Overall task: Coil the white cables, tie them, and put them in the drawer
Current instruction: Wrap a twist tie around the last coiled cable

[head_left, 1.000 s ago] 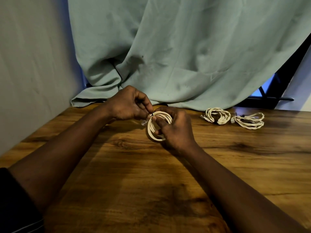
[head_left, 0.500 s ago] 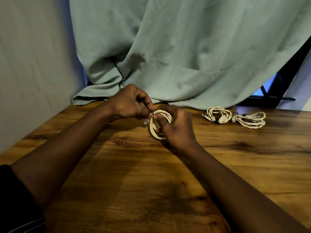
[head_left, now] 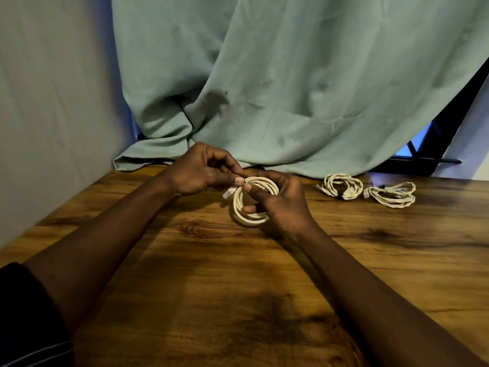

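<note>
A coiled white cable (head_left: 239,207) is held upright just above the wooden table (head_left: 211,287), near its far middle. My right hand (head_left: 283,205) grips the coil from the right, thumb across its top and fingers through the loop. My left hand (head_left: 203,170) pinches something small and dark at the top of the coil, between thumb and forefinger. A clear plug (head_left: 229,192) sticks out to the left, below my left thumb. Two more white cable coils lie on the table to the right: one (head_left: 341,186) with a dark tie, and one (head_left: 391,194) beside it.
A pale green curtain (head_left: 291,88) hangs behind the table and drapes onto its back edge. A light wall (head_left: 53,115) borders the left side. A dark window frame (head_left: 428,157) shows at the far right. No drawer is in view.
Both hands have stayed at the top of the coil with only small finger shifts. The coil has kept its place.
</note>
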